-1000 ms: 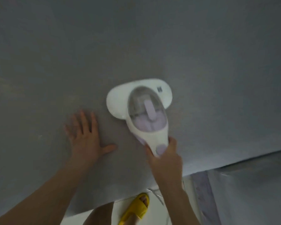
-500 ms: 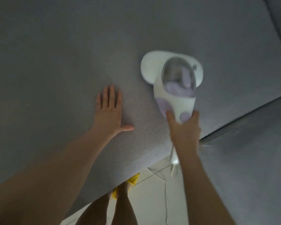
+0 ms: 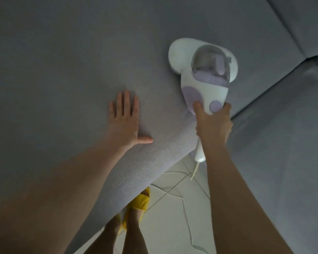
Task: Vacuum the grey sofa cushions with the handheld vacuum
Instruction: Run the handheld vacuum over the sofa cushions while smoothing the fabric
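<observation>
A white and lilac handheld vacuum (image 3: 204, 74) lies with its broad head flat on the large grey sofa cushion (image 3: 81, 61), near that cushion's right seam. My right hand (image 3: 212, 123) grips the vacuum's handle from behind, thumb on the lilac panel. My left hand (image 3: 126, 120) presses flat on the same cushion, fingers straight, a short way left of the vacuum. The vacuum's clear dust cup shows lilac parts inside.
A second grey cushion (image 3: 283, 153) adjoins on the right across a dark seam (image 3: 261, 92). Below the sofa's front edge lies white tiled floor (image 3: 169, 222) with the vacuum's white cord (image 3: 187, 220) and my feet in yellow slippers (image 3: 140, 202).
The vacuum has slid away from me and to the right across the cushion, toward the seam. My left hand stays flat on the cushion.
</observation>
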